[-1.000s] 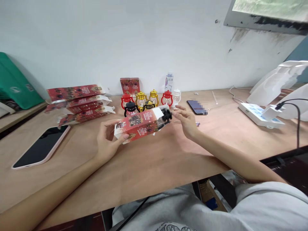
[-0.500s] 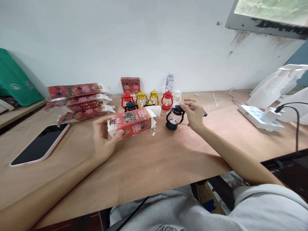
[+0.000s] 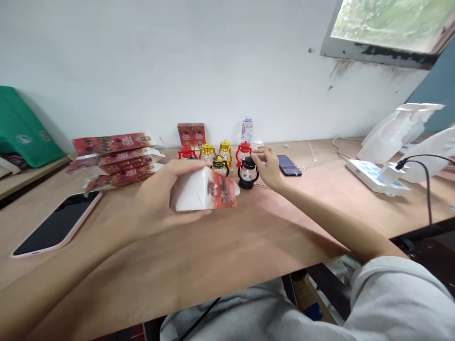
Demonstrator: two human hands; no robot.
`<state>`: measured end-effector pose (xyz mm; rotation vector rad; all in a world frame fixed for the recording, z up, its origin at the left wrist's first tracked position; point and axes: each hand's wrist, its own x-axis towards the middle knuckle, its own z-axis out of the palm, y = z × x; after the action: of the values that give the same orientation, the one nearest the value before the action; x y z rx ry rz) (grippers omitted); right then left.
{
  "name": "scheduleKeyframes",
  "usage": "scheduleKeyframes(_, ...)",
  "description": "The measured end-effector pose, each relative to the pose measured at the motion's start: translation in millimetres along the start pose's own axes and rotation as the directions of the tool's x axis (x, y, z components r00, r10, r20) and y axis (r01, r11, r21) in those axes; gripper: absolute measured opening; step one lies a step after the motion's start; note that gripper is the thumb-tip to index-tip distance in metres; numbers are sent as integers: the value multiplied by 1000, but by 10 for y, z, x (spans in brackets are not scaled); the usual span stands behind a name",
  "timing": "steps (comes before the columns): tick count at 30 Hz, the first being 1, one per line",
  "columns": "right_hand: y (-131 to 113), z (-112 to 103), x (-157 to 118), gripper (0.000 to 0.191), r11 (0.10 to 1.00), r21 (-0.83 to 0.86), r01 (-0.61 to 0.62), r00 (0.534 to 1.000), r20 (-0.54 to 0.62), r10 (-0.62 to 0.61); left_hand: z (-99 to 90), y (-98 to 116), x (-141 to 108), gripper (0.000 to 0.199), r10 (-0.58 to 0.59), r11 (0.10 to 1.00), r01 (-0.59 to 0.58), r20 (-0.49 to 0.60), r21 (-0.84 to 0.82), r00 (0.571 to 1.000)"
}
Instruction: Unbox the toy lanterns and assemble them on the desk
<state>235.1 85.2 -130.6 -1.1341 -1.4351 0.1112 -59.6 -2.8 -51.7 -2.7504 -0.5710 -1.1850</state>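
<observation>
My left hand is wrapped around a red printed cardboard box. Its white end faces me, and a red flap points to the right. A small black lantern with a clear globe stands upright on the table, right of the box. The fingers of my right hand are closed at the lantern's top. Close behind are a red lantern, two gold lanterns, a black lantern with a gold top and another red lantern, partly hidden.
Flattened red boxes are stacked at the left, near a pink-edged phone. Two red boxes and a bottle stand by the wall. Another phone lies right of my right hand. A power strip sits farther right.
My left hand has turned the box, so its white end now faces me, and carried it rightward. My right hand stays at the black lantern. The view has shifted slightly.
</observation>
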Motion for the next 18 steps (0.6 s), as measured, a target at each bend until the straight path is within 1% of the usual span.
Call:
scheduleKeyframes(2,-79,-54,-60,41,990,-76,118,992,-31,-120,-65,53,194,59,15,1000,-15,2,-21,1000)
scheduleKeyframes(3,-143,-87,-105,46,979,-79,189,981,-28,-192,-88,77,289,56,14,999,-14,6,-38,1000)
scheduleKeyframes(6,-390,-170,-289,60,916,61,396,917,25,-398,-118,142,529,48,-50,995,53,36,-86,998)
scheduleKeyframes(8,-547,-176,-428,75,878,131,461,875,98,-474,-110,175,623,46,-102,990,106,49,-96,994)
scheduleKeyframes(9,-607,-159,-493,82,875,134,465,863,149,-482,-99,185,647,46,-117,988,122,57,-95,992)
scheduleKeyframes(10,-651,-129,-551,86,882,127,454,861,192,-471,-84,189,658,46,-122,987,128,65,-93,990)
scheduleKeyframes(11,-677,-90,-601,87,893,125,433,867,213,-451,-67,187,660,45,-121,988,128,77,-91,990)
scheduleKeyframes(13,-681,0,-677,81,919,144,366,893,225,-391,-26,171,644,42,-91,991,102,115,-88,989)
scheduleKeyframes(15,-639,77,-730,72,941,170,292,927,193,-322,26,149,621,37,-37,997,45,120,-64,992)
scheduleKeyframes(17,-574,116,-769,67,954,172,245,957,112,-266,95,139,600,35,-4,1000,4,67,-6,998)
scheduleKeyframes(18,-537,119,-781,65,958,163,235,967,57,-247,135,141,589,35,-4,1000,3,27,31,1000)
